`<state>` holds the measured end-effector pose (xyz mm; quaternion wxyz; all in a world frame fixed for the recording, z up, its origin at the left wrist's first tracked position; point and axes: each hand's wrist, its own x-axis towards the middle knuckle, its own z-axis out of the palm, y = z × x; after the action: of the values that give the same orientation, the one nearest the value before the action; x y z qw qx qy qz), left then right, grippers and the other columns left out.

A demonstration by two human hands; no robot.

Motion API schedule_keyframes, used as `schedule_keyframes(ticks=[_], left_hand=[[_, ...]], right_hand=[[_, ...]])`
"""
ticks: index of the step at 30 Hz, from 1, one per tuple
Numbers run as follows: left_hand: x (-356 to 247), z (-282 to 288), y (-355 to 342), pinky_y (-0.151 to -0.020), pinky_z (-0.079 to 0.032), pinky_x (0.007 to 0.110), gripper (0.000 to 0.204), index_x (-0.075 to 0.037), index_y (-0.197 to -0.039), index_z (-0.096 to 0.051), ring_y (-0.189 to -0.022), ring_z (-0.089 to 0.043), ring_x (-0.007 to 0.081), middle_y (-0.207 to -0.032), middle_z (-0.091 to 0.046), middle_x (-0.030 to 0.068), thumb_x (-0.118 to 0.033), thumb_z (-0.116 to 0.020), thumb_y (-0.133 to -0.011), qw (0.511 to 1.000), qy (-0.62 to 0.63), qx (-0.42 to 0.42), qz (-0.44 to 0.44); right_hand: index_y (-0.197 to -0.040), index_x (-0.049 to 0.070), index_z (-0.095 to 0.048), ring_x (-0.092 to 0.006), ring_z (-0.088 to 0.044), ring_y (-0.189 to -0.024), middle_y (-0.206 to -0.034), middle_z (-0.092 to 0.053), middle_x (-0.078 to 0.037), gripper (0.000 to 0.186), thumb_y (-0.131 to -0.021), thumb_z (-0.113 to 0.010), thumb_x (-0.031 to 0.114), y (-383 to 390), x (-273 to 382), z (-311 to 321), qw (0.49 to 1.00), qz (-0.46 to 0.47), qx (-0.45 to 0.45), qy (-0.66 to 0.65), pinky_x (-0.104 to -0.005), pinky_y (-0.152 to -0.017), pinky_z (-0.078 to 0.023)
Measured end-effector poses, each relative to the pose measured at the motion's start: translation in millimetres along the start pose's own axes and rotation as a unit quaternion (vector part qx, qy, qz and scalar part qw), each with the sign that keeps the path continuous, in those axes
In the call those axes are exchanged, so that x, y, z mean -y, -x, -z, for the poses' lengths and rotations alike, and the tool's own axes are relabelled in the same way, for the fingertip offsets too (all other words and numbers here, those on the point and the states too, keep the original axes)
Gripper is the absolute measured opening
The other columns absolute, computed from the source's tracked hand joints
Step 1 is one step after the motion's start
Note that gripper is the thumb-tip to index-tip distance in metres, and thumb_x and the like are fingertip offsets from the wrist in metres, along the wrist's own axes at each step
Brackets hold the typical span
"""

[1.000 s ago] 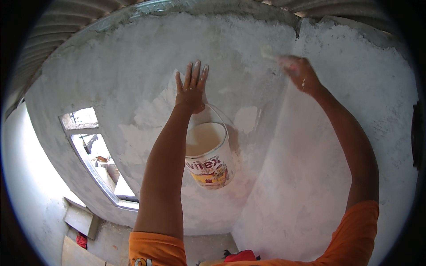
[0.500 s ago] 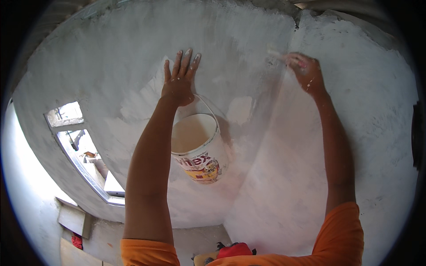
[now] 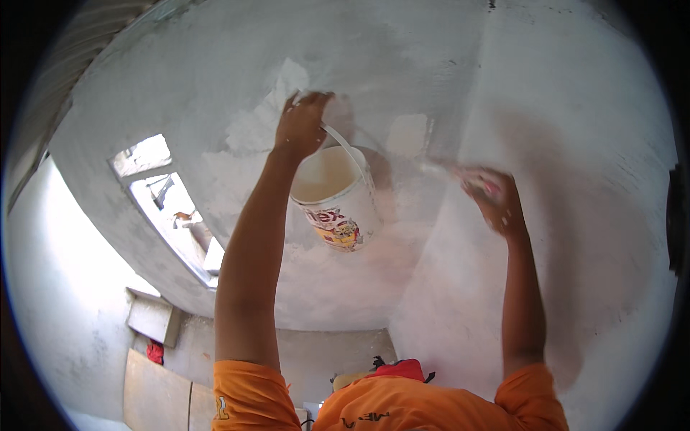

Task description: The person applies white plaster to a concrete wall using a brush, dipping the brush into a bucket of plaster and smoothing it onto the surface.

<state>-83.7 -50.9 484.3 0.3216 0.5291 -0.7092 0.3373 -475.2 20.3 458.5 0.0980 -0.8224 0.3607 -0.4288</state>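
A white paint bucket [image 3: 363, 215] with a coloured label hangs by its wire handle from my left hand [image 3: 302, 122]. That hand is raised at the wall, its fingers bent and slightly blurred; the handle runs up beside the thumb. A pale liquid coats the inside of the bucket, though its depth cannot be made out. My right hand [image 3: 492, 197] is closed around a paintbrush [image 3: 433, 167], whose blurred bristle end points left toward the grey wall [image 3: 374, 86]. Specks of white paint dot both hands.
To the right, a second wall [image 3: 453, 287] meets the grey one in a corner. On the left is a narrow window opening [image 3: 172, 208]. Lower left are a box-like ledge [image 3: 152, 317], a red cloth [image 3: 154, 351] and boards [image 3: 158, 388]. Something red [image 3: 402, 369] lies low, past my shirt.
My left hand has gone from spread flat on the wall to bent fingers, the bucket still hanging from it. My right hand has come down with the brush, and the view has shifted.
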Motion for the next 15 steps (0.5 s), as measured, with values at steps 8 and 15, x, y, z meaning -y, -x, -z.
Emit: schedule_keyframes(ticks=[8,15], left_hand=[[-60,33,138,-0.072,-0.054,0.042,0.037,-0.011,-0.106,-0.068,-0.082,-0.070,0.0276,-0.085,-0.073,0.0050,0.003,-0.062,-0.072,0.970,0.116,0.190,0.097],[-105,46,246,-0.069,-0.054,0.043,0.044,-0.008,-0.109,-0.067,-0.080,-0.070,0.0306,-0.085,-0.072,0.0091,0.005,-0.058,-0.068,0.929,0.178,0.283,0.161]], right_hand=[[-0.102,-0.005,-0.065,-0.0280,-0.072,-0.096,-0.104,-0.071,-0.025,0.017,-0.090,-0.070,0.006,142,-46,-118,0.750,-0.238,0.008,-0.617,-0.0319,-0.083,-0.061],[-0.104,-0.005,-0.067,-0.0217,-0.071,-0.093,-0.103,-0.071,-0.017,0.020,-0.092,-0.070,0.010,169,-14,-158,0.747,-0.318,0.100,-0.575,-0.0307,-0.084,-0.057]])
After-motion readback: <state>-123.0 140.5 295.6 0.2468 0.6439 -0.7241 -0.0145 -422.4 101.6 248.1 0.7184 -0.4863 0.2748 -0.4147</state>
